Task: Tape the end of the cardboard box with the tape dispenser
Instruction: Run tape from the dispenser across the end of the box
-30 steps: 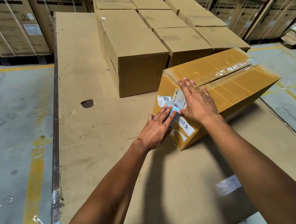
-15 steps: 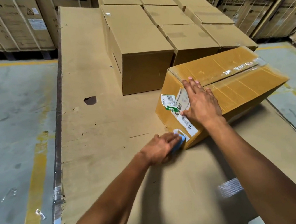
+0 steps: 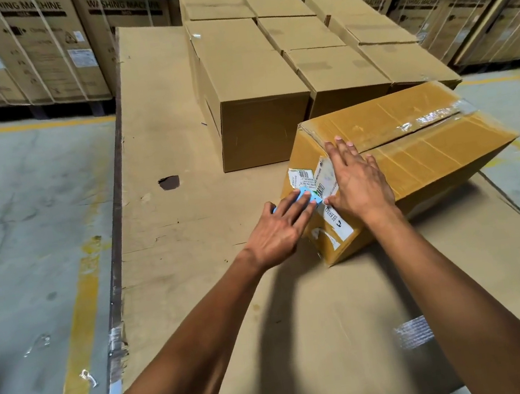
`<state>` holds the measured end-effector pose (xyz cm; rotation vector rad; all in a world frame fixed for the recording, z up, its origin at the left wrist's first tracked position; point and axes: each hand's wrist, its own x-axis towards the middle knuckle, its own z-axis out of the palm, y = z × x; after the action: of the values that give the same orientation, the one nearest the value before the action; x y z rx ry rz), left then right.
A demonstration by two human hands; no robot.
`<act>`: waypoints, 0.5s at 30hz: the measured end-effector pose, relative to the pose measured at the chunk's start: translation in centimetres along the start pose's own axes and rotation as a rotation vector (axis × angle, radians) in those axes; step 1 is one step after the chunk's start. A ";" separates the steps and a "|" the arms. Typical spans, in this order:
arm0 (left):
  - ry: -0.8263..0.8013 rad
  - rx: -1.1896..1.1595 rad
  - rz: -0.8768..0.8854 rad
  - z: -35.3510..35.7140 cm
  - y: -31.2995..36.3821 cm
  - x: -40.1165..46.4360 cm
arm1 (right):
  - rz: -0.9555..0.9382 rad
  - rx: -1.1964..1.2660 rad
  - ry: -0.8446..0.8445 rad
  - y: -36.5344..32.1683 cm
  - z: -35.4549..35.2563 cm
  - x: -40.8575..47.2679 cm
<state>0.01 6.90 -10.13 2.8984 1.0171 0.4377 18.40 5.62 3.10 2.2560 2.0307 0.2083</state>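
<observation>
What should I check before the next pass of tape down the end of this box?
1. Box steadied: right hand lies flat over the top edge of the cardboard box. Ok.
2. Tool in grip: left hand presses a light blue tool against the end face. Ok.
3. Is that tool the tape dispenser: mostly hidden under the fingers. Cannot tell.
4. Tape feeding onto the end face: no strip is clearly visible there. Cannot tell.
5. Top seam: glossy tape already runs along it. Ok.
6. Box support: it rests flat on the cardboard sheet. Ok.
</observation>
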 end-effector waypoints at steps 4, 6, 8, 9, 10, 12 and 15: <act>0.016 0.004 -0.018 -1.1 0.1 -0.3 | -0.073 -0.100 0.054 0.0 0.4 -0.4; 0.043 0.016 -0.007 -1.8 0.0 -0.6 | -0.141 -0.146 0.084 0.0 0.4 -0.7; 0.083 0.007 0.001 -2.6 -0.2 -1.1 | -0.212 -0.147 0.109 0.2 0.2 -1.0; 0.104 -0.007 -0.001 -3.0 -0.3 -1.4 | -0.260 -0.139 0.114 0.3 0.0 -1.1; 0.121 -0.020 -0.001 -3.4 -0.6 -1.7 | -0.320 -0.120 0.111 0.4 -0.1 -1.2; 0.134 -0.021 0.014 -4.5 -1.1 -2.1 | -0.432 -0.035 0.087 0.5 -0.5 -1.3; 0.150 0.006 0.033 -6.7 -1.4 -2.5 | -0.542 0.160 0.079 0.2 -1.4 -1.7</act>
<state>-4.51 6.06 -4.53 2.9287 0.9900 0.6643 18.18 3.92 4.45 1.6973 2.6862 0.0918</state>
